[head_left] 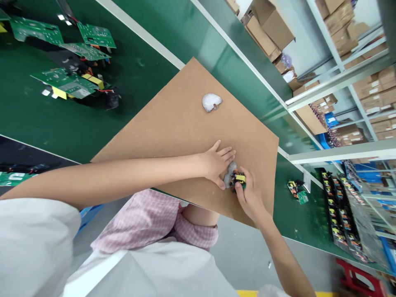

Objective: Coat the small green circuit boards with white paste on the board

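Observation:
A small circuit board with a yellow-topped component (pixel 240 178) is gripped between the thumb and fingers of my right hand (pixel 252 194). It stands against a soft-looking grey lump (pixel 229 175) on the brown cardboard sheet (pixel 173 119). My left hand (pixel 216 163) rests with fingers spread at the left of that lump, thumb and fingertips around its edge. Farther up the sheet lies a whitish, rounded piece (pixel 211 102) with a notch and a small ring-like bit at its lower edge; its kind is unclear.
Several green circuit boards (pixel 66 82) lie on the green tabletop (pixel 145 78) at the left. Another small board (pixel 297 191) sits to the right, near black trays of components (pixel 337 210). Shelves with cardboard boxes (pixel 272 27) stand beyond. A red stool (pixel 359 278) is at lower right.

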Demonstrator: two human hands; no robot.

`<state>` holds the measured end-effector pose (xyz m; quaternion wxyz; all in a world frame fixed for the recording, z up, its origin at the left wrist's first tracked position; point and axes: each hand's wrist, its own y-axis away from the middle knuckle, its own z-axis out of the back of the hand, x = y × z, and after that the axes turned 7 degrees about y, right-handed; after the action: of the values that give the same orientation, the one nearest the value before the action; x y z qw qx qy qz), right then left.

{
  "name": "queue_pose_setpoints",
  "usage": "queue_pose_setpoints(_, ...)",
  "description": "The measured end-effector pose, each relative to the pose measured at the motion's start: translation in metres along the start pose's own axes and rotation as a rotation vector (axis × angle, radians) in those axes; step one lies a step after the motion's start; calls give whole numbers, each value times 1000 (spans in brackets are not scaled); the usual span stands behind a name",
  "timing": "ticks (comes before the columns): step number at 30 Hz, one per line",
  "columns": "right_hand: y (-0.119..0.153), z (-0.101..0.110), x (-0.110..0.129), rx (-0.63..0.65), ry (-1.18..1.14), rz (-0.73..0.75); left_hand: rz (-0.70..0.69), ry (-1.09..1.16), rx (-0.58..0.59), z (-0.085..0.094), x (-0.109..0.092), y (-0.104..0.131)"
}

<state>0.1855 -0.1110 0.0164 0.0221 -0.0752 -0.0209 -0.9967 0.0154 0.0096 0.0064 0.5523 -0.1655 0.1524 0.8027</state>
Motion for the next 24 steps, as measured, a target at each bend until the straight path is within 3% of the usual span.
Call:
queue_pose_setpoints(12, 0, 6, 3, 28, -12, -15, -21, 28, -76, -5, 1, -1)
queue_pose_setpoints(19, -3, 7, 3, 61, -12, -44, 11, -60, 33, 2, -2, 1)
queue_pose_setpoints(24, -4, 7, 4, 23, -11, -49, 15, -52, 31, 2, -2, 1)
